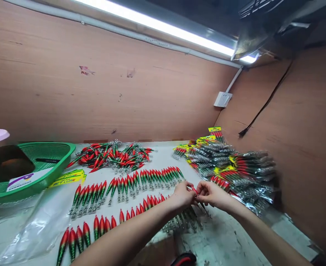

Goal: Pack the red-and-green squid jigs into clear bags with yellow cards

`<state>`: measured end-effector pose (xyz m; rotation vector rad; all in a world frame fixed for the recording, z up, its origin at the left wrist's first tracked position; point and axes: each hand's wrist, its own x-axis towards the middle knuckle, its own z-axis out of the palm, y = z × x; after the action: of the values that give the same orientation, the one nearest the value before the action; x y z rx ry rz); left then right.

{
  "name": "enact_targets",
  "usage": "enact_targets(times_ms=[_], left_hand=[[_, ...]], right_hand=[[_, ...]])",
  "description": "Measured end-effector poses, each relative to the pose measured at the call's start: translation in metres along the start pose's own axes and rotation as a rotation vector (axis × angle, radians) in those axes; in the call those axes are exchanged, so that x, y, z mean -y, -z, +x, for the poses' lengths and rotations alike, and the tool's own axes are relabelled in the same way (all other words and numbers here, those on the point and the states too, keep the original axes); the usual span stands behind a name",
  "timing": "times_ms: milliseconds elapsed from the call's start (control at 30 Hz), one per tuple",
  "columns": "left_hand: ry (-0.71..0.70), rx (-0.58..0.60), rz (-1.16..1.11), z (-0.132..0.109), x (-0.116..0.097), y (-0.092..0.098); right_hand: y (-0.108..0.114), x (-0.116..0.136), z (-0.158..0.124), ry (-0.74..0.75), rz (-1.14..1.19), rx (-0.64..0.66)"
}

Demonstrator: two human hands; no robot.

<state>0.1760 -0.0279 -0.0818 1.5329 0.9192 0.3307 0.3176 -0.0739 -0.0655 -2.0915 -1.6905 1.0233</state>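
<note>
Over the table (223,240), at the right end of the lure rows (126,184), the left hand (184,194) is nearly closed, pinching one lure (195,191) whose red end shows between the two hands. The right hand (211,193) curls its fingers loosely, thumb at the lure; whether it grips, I cannot tell. Bagged lures (248,181) lie heaped just beyond it.

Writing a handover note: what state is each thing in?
Strip light: lit
Left hand: pinching a red lure
Right hand: fingers curled
Lure heap: jumbled, unpackaged
Lure rows: laid out, unpackaged
Packaged lures: bagged, piled
Plastic bags: lying flat
Green basket: upright
Black cable: hanging, end loose
</note>
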Motion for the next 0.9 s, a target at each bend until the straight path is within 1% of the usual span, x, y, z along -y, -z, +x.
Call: enact_targets(times_ms=[67,100,167,200,267,367,433,500,567,633,733,800,900], left_hand=[[-0.044,-0.041,0.096,0.002,0.000,0.002],[-0.076,-0.074,0.153,0.001,0.001,0.008],[-0.141,-0.154,0.278,-0.001,0.002,0.029],[-0.166,-0.199,0.344,-0.003,0.003,0.045],[-0.186,-0.307,0.479,-0.007,0.004,0.082],[-0.146,-0.489,0.679,-0.008,0.008,0.140],[-0.097,-0.573,0.802,-0.007,0.011,0.172],[-0.051,-0.608,0.909,-0.005,0.015,0.194],[-0.014,-0.610,0.995,-0.003,0.020,0.207],[0.013,-0.599,1.063,-0.002,0.024,0.214],[0.035,-0.577,1.134,-0.004,0.028,0.220],[0.034,-0.556,1.162,-0.005,0.030,0.225],[0.015,-0.516,1.167,-0.007,0.030,0.232]], right_hand=[[0.001,-0.012,0.014,-0.040,-0.071,-0.010],[0.000,-0.016,0.021,-0.054,-0.110,-0.018],[-0.003,-0.022,0.031,-0.067,-0.184,-0.026],[-0.006,-0.023,0.035,-0.066,-0.217,-0.023],[-0.010,-0.024,0.039,-0.055,-0.272,-0.009],[-0.012,-0.016,0.044,-0.015,-0.338,-0.024],[-0.010,-0.002,0.051,0.033,-0.370,-0.057],[-0.009,0.023,0.065,0.104,-0.381,-0.084],[-0.012,0.055,0.087,0.183,-0.368,-0.093],[-0.018,0.089,0.116,0.247,-0.338,-0.092],[-0.030,0.132,0.164,0.271,-0.283,-0.099],[-0.036,0.153,0.191,0.242,-0.240,-0.106],[-0.044,0.170,0.217,0.161,-0.175,-0.111]])
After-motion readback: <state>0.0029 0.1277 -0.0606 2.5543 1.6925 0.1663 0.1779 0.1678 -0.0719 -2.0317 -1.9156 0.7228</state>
